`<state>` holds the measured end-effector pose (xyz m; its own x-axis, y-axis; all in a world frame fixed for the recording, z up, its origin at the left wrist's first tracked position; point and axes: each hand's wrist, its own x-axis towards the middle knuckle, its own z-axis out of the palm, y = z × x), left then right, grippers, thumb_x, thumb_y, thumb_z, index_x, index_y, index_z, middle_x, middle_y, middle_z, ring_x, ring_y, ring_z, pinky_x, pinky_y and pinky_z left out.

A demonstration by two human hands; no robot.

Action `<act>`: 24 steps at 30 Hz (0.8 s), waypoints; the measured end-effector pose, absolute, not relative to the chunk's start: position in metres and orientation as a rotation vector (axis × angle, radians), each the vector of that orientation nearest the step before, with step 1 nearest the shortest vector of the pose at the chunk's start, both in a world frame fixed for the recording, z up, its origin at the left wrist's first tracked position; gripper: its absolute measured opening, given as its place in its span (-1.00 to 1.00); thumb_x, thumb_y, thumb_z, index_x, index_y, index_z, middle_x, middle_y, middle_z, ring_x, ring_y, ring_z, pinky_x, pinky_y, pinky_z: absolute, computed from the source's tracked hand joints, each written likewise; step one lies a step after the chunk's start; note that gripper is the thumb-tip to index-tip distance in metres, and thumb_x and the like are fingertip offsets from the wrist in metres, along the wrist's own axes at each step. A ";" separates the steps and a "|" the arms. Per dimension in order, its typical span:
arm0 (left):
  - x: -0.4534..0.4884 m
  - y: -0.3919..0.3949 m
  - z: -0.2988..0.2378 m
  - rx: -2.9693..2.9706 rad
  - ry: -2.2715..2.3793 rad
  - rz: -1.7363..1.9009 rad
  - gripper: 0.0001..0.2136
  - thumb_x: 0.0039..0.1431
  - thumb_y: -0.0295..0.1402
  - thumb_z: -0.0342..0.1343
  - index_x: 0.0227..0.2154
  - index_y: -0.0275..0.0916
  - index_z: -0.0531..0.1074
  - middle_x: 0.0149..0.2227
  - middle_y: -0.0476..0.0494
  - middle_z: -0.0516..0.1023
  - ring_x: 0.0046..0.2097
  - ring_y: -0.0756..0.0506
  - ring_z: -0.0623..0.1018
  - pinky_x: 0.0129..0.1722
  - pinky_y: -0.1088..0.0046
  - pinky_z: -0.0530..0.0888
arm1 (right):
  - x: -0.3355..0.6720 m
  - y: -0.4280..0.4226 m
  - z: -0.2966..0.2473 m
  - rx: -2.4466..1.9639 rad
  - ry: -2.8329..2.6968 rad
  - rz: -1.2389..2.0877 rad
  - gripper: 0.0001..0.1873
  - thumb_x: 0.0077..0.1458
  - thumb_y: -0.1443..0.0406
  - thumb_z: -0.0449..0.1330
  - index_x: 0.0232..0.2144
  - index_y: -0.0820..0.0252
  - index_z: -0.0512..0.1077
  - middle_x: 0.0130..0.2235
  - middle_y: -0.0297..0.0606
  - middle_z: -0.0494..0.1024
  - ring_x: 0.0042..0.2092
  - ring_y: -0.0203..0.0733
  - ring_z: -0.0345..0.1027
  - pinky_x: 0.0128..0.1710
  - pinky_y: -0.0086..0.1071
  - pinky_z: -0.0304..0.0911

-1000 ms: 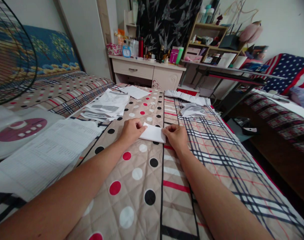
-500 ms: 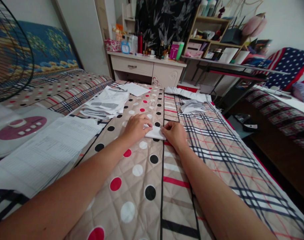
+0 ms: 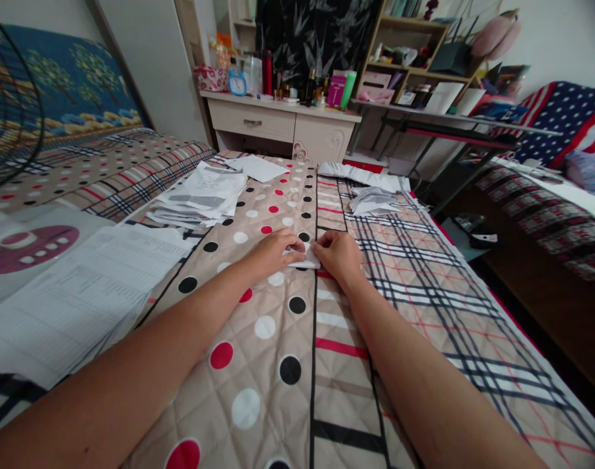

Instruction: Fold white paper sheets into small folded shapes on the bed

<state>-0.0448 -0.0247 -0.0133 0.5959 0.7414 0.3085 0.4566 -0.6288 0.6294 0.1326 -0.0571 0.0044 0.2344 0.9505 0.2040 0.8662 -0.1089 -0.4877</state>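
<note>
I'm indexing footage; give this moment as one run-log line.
left hand: touching white paper; right hand: touching paper's right end; surface: patterned bedcover; beyond, leftward: paper stack

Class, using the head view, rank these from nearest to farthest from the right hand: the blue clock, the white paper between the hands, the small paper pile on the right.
1. White paper: touching the right hand, on its left.
2. Small paper pile: beyond the hand, slightly right.
3. Blue clock: farthest, left, on the dresser.

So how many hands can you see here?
2: the left hand at the left part of the small white paper, and the right hand at its right end. No others show.
</note>
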 end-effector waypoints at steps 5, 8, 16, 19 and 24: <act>-0.055 -0.021 0.000 2.294 0.848 0.615 -0.77 0.04 -0.43 0.21 -0.19 -0.19 0.52 -0.16 -0.11 0.47 -0.11 -0.08 0.48 -0.06 0.38 0.40 | 0.133 -0.058 0.006 -2.004 -1.655 0.239 -0.84 -0.06 0.18 0.20 -0.48 0.08 0.56 -0.43 -0.31 0.60 -0.41 -0.23 0.37 -0.45 -0.40 0.03; -0.062 -0.021 0.007 2.287 0.792 0.505 -0.70 0.02 -0.49 0.18 -0.14 -0.15 0.52 -0.09 -0.11 0.47 -0.02 -0.08 0.47 0.06 0.36 0.35 | 0.134 -0.058 0.007 -1.994 -1.665 0.267 -0.84 -0.06 0.18 0.21 -0.50 0.08 0.56 -0.45 -0.32 0.59 -0.42 -0.24 0.37 -0.47 -0.40 0.00; -0.045 -0.023 -0.007 2.334 1.009 0.639 -0.77 -0.01 -0.30 0.27 -0.26 -0.20 0.49 -0.21 -0.10 0.47 -0.20 -0.08 0.47 -0.19 0.40 0.40 | 0.140 -0.053 0.010 -1.946 -1.693 0.393 -0.87 -0.09 0.22 0.23 -0.51 0.13 0.56 -0.46 -0.31 0.58 -0.42 -0.24 0.37 -0.47 -0.43 0.05; -0.037 -0.025 -0.008 2.388 1.107 0.656 -0.70 -0.07 -0.16 0.32 -0.31 -0.20 0.46 -0.22 -0.09 0.45 -0.22 -0.10 0.47 -0.23 0.39 0.39 | 0.142 -0.051 0.012 -1.955 -1.671 0.445 -0.88 -0.12 0.23 0.26 -0.52 0.14 0.56 -0.49 -0.31 0.57 -0.43 -0.24 0.37 -0.47 -0.43 0.07; -0.025 -0.037 -0.001 2.480 1.303 0.582 -0.58 -0.12 0.04 0.29 -0.35 -0.19 0.40 -0.20 -0.13 0.44 -0.19 -0.17 0.47 -0.24 0.34 0.36 | 0.141 -0.050 0.014 -1.985 -1.652 0.432 -0.88 -0.13 0.24 0.27 -0.50 0.14 0.58 -0.47 -0.30 0.58 -0.41 -0.23 0.39 -0.47 -0.43 0.07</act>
